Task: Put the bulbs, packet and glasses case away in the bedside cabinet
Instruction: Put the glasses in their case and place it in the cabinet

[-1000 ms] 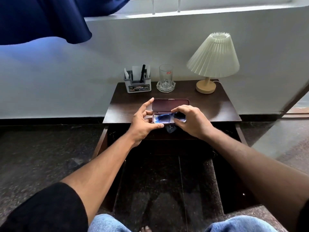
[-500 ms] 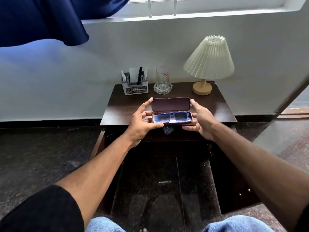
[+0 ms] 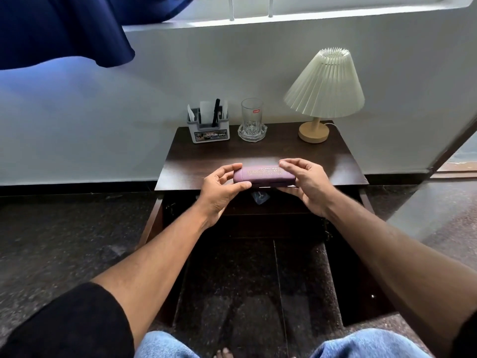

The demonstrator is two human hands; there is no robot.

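A mauve glasses case [image 3: 263, 175] with pale lettering on its lid is closed and held level over the front edge of the dark bedside cabinet [image 3: 196, 161]. My left hand [image 3: 219, 192] grips its left end, thumb on the front face. My right hand [image 3: 308, 184] cups its right end from below, fingers curled over the top. The cabinet's doors stand open below, and its inside is dark. A small bluish thing [image 3: 260, 197] shows just under the case inside the cabinet; what it is I cannot tell. No bulbs show.
On the cabinet top at the back stand a grey pen holder [image 3: 208, 130], a glass on a crystal coaster [image 3: 252, 120] and a pleated lamp [image 3: 324, 94]. The left door [image 3: 152, 223] and the right door [image 3: 366, 202] jut out over the dark stone floor. My knees are at the bottom.
The case was open with the glasses showing inside; its lid is now shut. My right hand moved from the glasses to the case's right end.
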